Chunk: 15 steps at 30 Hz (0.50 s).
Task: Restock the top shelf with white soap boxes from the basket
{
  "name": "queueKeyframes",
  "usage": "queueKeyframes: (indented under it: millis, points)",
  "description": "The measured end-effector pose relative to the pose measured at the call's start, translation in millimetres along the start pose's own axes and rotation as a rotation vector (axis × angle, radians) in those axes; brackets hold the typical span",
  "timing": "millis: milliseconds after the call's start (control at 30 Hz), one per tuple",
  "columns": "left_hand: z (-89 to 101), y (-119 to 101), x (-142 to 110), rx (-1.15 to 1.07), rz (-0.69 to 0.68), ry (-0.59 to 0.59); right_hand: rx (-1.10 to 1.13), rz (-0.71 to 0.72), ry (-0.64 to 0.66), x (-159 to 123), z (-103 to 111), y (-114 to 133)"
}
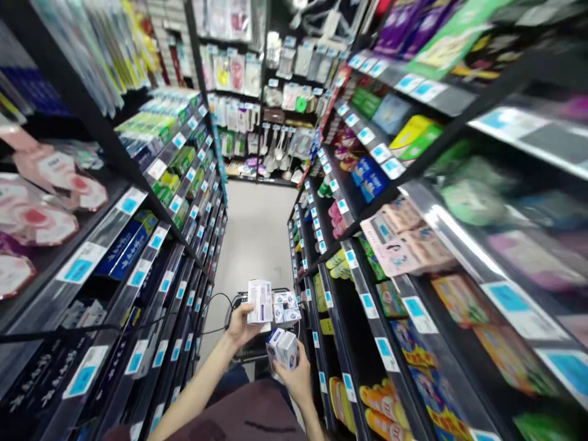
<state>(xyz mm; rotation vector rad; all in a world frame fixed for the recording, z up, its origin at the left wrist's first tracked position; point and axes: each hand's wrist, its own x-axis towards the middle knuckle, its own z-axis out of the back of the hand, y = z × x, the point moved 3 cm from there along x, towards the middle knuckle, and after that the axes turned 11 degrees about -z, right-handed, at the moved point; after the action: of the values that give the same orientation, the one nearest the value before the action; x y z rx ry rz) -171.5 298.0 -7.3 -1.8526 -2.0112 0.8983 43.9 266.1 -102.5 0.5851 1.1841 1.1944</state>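
Low in the middle of the head view, my left hand (242,324) is closed on a white box with printed text (261,300), its broad side facing up. My right hand (294,370) grips white-and-blue boxes (282,346), apparently more than one held together. Several similar small boxes (285,305) lie just ahead of both hands, on or in a dark cart (250,352) that my arms partly cover. The exact number of boxes in my right hand is hard to make out.
Tall shelves line the aisle on both sides, with toothpaste boxes (126,245) at left and orange bottles (383,404) at lower right. A pink display box (390,245) juts from the right shelf. Pale floor (252,233) leads to a rack of hanging ladles (278,147).
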Motion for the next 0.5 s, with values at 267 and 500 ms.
queueKeyframes:
  millis: [267,500]
  points:
    - [-124.2,-11,23,0.155,-0.028,0.360,0.228,-0.063,-0.204,-36,19,-39]
    - [-225.4,3,48,0.239,-0.152,0.302,0.303,-0.019,-0.412,-39,48,-57]
